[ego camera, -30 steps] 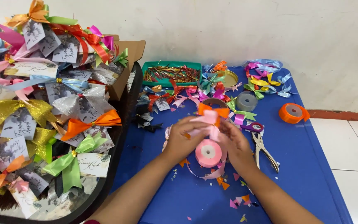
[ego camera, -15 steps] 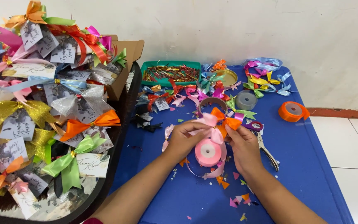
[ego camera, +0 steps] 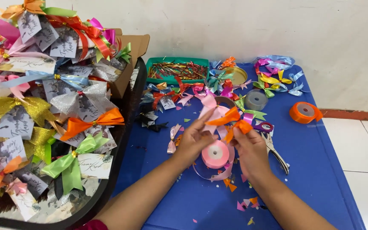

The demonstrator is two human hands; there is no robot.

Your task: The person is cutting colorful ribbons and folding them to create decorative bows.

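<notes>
Both hands are raised off the table now, working a two-colour bow just above the pink spool [ego camera: 215, 154]. A second ago they sat lower, close over that spool, with only pink ribbon showing between the fingers; half a second ago an orange piece turned up at the fingertips. Now the orange ribbon [ego camera: 231, 119] lies across the pink ribbon [ego camera: 210, 111] and both stand clear of the hands.

Left hand [ego camera: 192, 138]: fingers pinched shut on the middle of the pink ribbon, thumb and forefinger up, loops fanning far and left.
Right hand [ego camera: 250, 147]: closed on the orange ribbon, which bends over the top of the fingers; the grip point itself is hidden.

My read: the orange strip is being joined to the pink bow at its centre, so the bow is mid-assembly and not tied off. No wire or tie is visible at the pinch.

The pink spool has not moved; it sits on the blue table [ego camera: 320, 170] between the wrists, a loose tail curling near-side. Pliers [ego camera: 273, 149] lie just right of the right hand, partly covered by it. Grey spool [ego camera: 256, 100] is beyond the bow, orange spool [ego camera: 305, 112] well off to the right. Green tray [ego camera: 177, 70] of thin strips at the far edge, loose bows scattered around it. Left of the table, a black tray [ego camera: 107, 187] piled with finished bows on cards, unchanged.
</notes>
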